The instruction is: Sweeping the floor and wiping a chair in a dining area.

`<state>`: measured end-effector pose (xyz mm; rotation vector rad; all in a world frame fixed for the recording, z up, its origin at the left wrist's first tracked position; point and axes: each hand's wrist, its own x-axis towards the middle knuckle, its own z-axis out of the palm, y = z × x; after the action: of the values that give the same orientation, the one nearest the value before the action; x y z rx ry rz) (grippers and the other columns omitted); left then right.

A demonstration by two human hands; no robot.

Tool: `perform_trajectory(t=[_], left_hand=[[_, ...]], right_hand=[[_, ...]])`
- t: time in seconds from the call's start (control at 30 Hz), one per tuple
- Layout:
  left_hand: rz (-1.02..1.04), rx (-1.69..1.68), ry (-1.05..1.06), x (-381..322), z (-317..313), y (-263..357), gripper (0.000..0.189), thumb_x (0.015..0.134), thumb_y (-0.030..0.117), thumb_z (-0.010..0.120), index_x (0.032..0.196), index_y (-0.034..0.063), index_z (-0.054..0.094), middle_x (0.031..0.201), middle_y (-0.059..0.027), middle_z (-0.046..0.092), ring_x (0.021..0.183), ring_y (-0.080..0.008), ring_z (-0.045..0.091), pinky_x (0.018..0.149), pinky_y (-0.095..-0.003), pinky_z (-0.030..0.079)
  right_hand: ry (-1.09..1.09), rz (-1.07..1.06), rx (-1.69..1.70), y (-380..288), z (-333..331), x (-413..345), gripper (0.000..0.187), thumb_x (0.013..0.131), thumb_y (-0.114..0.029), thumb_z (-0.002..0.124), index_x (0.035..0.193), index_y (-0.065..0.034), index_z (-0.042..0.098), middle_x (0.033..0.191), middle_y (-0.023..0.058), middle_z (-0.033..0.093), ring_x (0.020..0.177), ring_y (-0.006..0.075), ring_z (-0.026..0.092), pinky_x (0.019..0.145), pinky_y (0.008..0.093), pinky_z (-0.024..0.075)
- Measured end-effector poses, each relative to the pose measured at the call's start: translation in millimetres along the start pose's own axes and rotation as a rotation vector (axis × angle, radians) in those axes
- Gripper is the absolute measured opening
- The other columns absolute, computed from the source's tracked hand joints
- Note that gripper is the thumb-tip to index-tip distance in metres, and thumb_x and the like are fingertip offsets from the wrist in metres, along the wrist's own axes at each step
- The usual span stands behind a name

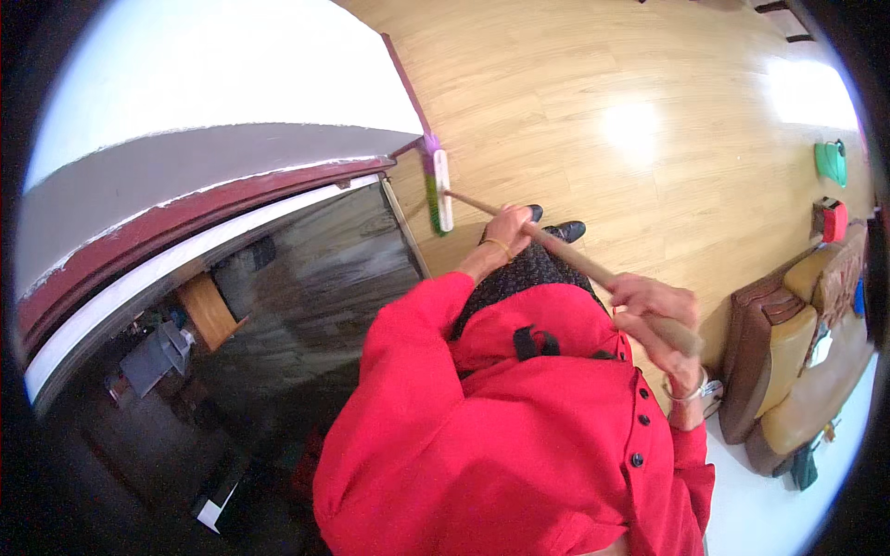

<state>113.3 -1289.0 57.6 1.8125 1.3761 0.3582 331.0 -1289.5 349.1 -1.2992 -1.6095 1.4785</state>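
Note:
A broom lies slantwise across my front, with both hands on its wooden handle [577, 257]. My left hand [510, 228] is wrapped around the lower part of the shaft, nearer the head. Close to the top end, my right hand [657, 316] grips the handle and looks slightly blurred. The broom's white head [443, 191] carries purple and green bristles [434, 201]. Those bristles are at the wooden floor, with their purple end by the corner of the wall. Just beyond my left hand, the dark shoes [567, 231] on my feet show.
A white and grey wall [229, 149] with dark red trim stands at left, above a dark glossy panel or opening [313, 278]. The wood-look floor [514, 104] stretches ahead. At right are a brown and tan sofa [779, 347], a red container [831, 220] and a green container [831, 163].

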Motion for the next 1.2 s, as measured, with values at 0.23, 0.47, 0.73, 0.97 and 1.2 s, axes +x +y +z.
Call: perform_trajectory(t=[0.23,0.47,0.73,0.97,1.2], left_hand=[[0.190,-0.116,-0.017,77,72,103,0.004,0.067,0.007,0.057,0.066,0.0062,0.053,0.075,-0.0153,0.058,0.079,-0.0371,0.055,0.068,-0.0457,0.046],[0.436,-0.202,-0.254,82,86,206,0.006,0.069,0.007,0.058,0.069,0.0058,0.052,0.076,-0.0136,0.058,0.082,-0.0335,0.058,0.064,-0.0454,0.049],[0.556,0.084,-0.335,68,52,205,0.005,0.073,0.012,0.056,0.073,0.0068,0.054,0.076,-0.0113,0.058,0.082,-0.0314,0.057,0.065,-0.0431,0.048],[0.394,0.320,-0.533,79,117,91,0.010,0.072,0.015,0.061,0.075,0.0060,0.058,0.082,-0.0161,0.060,0.088,-0.0356,0.056,0.072,-0.0454,0.048],[0.541,0.100,-0.696,43,258,218,0.009,0.066,0.006,0.063,0.072,0.0045,0.057,0.083,-0.0183,0.059,0.087,-0.0389,0.054,0.076,-0.0455,0.045]], right_hand=[[0.302,0.050,-0.206,-65,-43,-28,0.018,0.060,0.000,0.068,0.062,0.0007,0.050,0.069,0.0149,0.059,0.074,0.0287,0.063,0.072,0.0348,0.0496],[0.418,-0.225,-0.533,-82,-61,-78,0.024,0.059,-0.013,0.071,0.059,-0.0055,0.048,0.058,0.0080,0.057,0.053,0.0272,0.061,0.050,0.0309,0.0486],[0.727,-0.280,-0.166,-30,-83,-161,0.014,0.066,-0.013,0.059,0.061,-0.0050,0.049,0.052,0.0081,0.055,0.048,0.0256,0.060,0.044,0.0309,0.0471],[0.773,0.142,0.359,74,-37,-162,0.011,0.079,0.004,0.057,0.068,0.0033,0.055,0.075,0.0102,0.060,0.085,0.0248,0.061,0.077,0.0345,0.0472],[1.134,0.294,0.267,49,-96,-276,0.013,0.075,0.001,0.058,0.064,0.0034,0.050,0.067,0.0102,0.056,0.072,0.0248,0.058,0.077,0.0371,0.0470]])
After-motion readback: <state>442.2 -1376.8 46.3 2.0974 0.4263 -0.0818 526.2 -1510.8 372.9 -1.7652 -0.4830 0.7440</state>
